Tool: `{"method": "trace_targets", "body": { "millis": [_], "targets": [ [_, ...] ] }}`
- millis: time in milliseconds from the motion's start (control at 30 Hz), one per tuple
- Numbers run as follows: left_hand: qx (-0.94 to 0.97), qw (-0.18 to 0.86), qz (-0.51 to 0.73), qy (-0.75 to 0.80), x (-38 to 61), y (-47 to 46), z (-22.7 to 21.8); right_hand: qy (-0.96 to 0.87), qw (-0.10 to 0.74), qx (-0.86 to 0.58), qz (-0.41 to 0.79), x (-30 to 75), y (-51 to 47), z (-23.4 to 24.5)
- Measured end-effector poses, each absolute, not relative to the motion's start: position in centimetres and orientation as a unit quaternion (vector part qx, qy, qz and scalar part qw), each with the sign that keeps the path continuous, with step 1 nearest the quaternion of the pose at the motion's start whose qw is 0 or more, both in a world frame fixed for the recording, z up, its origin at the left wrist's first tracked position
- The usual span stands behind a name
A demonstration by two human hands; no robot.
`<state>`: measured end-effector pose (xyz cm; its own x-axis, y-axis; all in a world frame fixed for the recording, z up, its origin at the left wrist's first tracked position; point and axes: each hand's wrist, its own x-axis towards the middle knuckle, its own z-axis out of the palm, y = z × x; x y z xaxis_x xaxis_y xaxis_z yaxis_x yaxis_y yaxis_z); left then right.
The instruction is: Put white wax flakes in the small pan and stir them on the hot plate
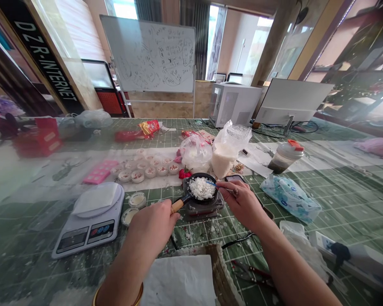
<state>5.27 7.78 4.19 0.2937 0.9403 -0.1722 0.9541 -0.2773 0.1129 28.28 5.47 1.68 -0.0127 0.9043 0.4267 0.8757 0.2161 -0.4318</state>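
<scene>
My left hand (159,219) is wrapped round the wooden handle of a small black frying pan (187,196). White flakes (201,188) are heaped in the pan, which sits on a small hot plate (206,207). From the right, my right hand (242,199) pinches a thin blue stick (212,183), its tip among the flakes; what kind of tool it is I cannot tell. Two small cups with pale contents (137,199) stand left of the pan. Just behind the pan are a red rose (185,173) and a bag of white granules (224,159).
A kitchen scale (91,216) stands at the left, near several filled cups (138,176) and a pink mould (100,171). On the right lie a wipes pack (290,198), a shaker bottle (286,156) and a power strip (354,255). Pliers (252,272) and white paper (181,280) are in front.
</scene>
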Motion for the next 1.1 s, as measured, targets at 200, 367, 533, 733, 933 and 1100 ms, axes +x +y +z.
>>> {"method": "trace_targets", "body": {
  "millis": [200,367,533,733,933,1100],
  "targets": [
    [0.800,0.093,-0.036,0.592,5.2,7.8,4.0,-0.711,0.321,-0.624,-0.045,27.8,4.0,2.7],
    [0.804,0.095,-0.037,0.586,5.2,7.7,4.1,-0.750,0.319,-0.580,0.010,26.7,3.4,3.1],
    [0.801,0.098,-0.046,0.589,5.2,7.7,4.3,-0.745,0.315,-0.586,0.050,27.3,3.5,3.4],
    [0.799,0.104,-0.048,0.591,5.1,7.6,4.4,-0.691,0.348,-0.629,0.070,28.5,3.4,3.7],
    [0.799,0.099,-0.040,0.591,5.0,7.6,4.3,-0.694,0.344,-0.628,0.075,28.5,3.3,3.7],
    [0.800,0.096,-0.040,0.591,5.0,7.6,4.3,-0.677,0.358,-0.638,0.078,28.7,3.1,3.7]
  ]
}}
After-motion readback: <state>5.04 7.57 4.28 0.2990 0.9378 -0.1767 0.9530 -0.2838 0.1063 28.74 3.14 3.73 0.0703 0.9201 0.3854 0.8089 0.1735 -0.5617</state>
